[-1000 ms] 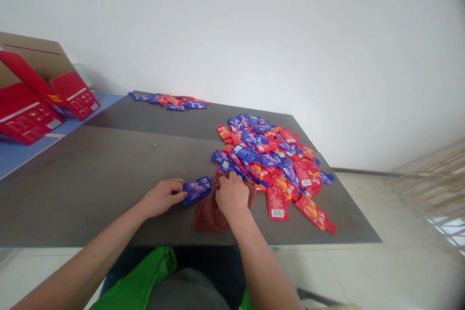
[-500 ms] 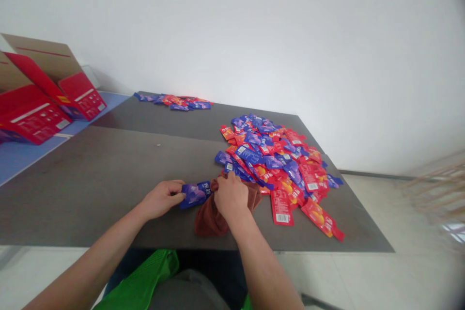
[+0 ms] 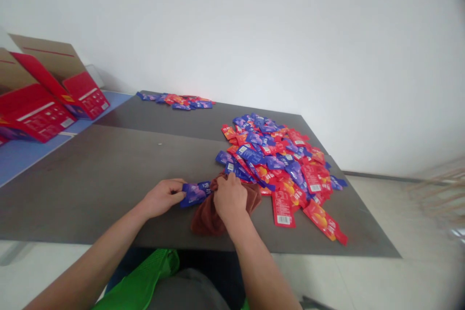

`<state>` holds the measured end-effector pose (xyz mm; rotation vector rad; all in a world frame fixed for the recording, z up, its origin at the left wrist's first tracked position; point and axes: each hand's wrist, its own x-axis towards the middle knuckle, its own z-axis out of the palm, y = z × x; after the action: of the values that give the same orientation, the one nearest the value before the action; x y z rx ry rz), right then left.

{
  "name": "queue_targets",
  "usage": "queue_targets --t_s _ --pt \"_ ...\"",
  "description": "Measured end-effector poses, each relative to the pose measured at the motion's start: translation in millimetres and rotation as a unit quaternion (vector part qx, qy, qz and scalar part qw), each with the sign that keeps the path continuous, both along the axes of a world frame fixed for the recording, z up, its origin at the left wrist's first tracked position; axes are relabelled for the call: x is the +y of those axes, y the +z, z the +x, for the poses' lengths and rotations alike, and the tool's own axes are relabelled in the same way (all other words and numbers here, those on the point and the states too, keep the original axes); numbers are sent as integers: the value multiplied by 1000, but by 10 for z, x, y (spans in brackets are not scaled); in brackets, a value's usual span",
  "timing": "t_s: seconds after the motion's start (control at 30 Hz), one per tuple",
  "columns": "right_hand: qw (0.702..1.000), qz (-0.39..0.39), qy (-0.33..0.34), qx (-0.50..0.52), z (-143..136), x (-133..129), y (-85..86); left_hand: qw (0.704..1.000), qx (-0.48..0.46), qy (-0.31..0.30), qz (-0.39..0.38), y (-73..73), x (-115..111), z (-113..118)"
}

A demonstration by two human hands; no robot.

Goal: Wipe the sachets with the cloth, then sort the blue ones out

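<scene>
My left hand [image 3: 164,197] pinches the left end of a blue-purple pouch [image 3: 195,193] just above the table near its front edge. A brown cloth [image 3: 209,216] is bunched under and around my right hand [image 3: 229,197], whose fingers are closed on it. The cloth covers the pouch's right end, so whether those fingers also grip the pouch is hidden. Right beside the cloth spreads a large heap of red and blue pouches [image 3: 269,152], some showing barcodes. A single red pouch [image 3: 325,220] lies at the heap's front right.
The dark grey table [image 3: 109,169] reaches a white wall at the back. A smaller group of pouches [image 3: 181,100] lies along its far edge. At left, open red cardboard boxes [image 3: 45,114] rest on a blue surface [image 3: 32,155]. A small white scrap [image 3: 160,144] lies mid-table.
The cloth's lower left part has shifted slightly left. Both hands keep nearly the same hold on the pouch and cloth. The view has turned a little.
</scene>
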<state>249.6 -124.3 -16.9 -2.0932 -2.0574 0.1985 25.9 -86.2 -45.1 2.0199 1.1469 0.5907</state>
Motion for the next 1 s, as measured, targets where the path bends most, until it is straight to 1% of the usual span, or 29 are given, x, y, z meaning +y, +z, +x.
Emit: queue_targets --t_s 0.03,0.1,0.17,0.2,0.23,0.33,0.4,0.43,0.5,0.57,0.63,0.67,0.7,0.73,0.8,0.83,0.93,1.0 --pt "1000 13 17 10 -32 -52 29 1000 -2 -2 -2 -2 6 -10" --pt "995 41 81 36 -163 -161 63 1000 -4 -12 -5 -7 18 -23" --pt "989 45 134 52 -290 -221 43 1000 1 -23 -6 -14 20 -20" --pt "988 35 138 55 -320 -221 15 1000 5 -25 -4 -19 17 -12" --pt "991 22 123 53 -317 -202 -19 1000 11 -24 -2 -25 11 -2" --pt "999 -8 25 30 -151 -92 -103 1000 24 -5 6 -41 -11 24" --pt "1000 -16 -21 12 -21 -51 -95 1000 23 3 6 -41 -18 29" --pt "999 -12 -28 10 12 -57 -69 1000 19 5 6 -35 -19 30" --pt "1000 18 -9 24 -17 -120 4 1000 11 -1 6 -13 -18 28" --pt "996 50 55 43 -150 -204 65 1000 5 -16 6 10 -15 28" --pt "992 42 114 46 -298 -246 75 1000 5 -29 6 20 -12 33" --pt "991 26 124 42 -345 -242 59 999 6 -30 8 19 -13 37" --pt "993 10 115 36 -365 -221 34 1000 5 -29 11 12 -14 40" --pt "995 -1 93 31 -355 -188 5 1000 1 -27 13 3 -15 43" --pt "999 -12 44 25 -257 -103 -43 1000 -10 -23 15 -16 -17 45" --pt "999 -15 33 27 -183 -62 -52 1000 -14 -23 14 -24 -17 44" --pt "998 -25 40 40 48 8 5 1000 -18 -23 11 -30 -13 39" --pt "999 -11 7 39 145 2 91 999 -17 -25 13 -29 -11 36"
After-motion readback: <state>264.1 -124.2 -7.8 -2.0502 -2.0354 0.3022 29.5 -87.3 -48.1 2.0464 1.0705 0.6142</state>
